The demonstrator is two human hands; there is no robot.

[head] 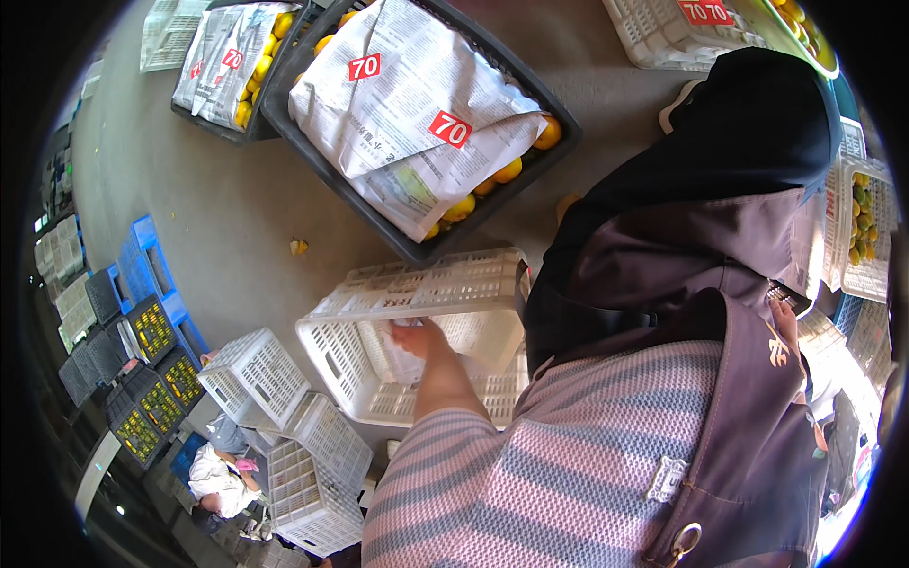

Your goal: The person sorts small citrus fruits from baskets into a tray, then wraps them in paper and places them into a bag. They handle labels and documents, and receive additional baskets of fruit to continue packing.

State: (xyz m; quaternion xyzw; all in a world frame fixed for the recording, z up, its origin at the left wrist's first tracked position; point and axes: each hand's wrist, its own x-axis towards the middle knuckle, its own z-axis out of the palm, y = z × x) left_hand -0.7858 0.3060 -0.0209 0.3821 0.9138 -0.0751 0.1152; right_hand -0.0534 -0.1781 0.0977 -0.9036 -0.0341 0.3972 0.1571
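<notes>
A white slatted plastic crate (323, 348) lies open towards me, close to my body. My left hand (419, 339) reaches inside it, fingers closed on a pale sheet of paper (403, 366). More printed paper (490, 337) lines the crate's inner wall. Over at the right, my right hand (785, 323) shows only in part beside my dark apron (767, 419); its fingers are near a dark crate edge and mostly hidden. Beyond the white crate stands a black crate (415, 248) of orange fruit (460, 208), largely covered by newspaper (405, 121) with red number labels.
Another newspaper-covered black crate (206, 117) stands behind. White crates (248, 376) are stacked at lower left, near a seated person in white (216, 483). Blue pallets (153, 263) and black fruit crates (153, 330) lie farther left. A white crate (653, 35) stands beyond my leg.
</notes>
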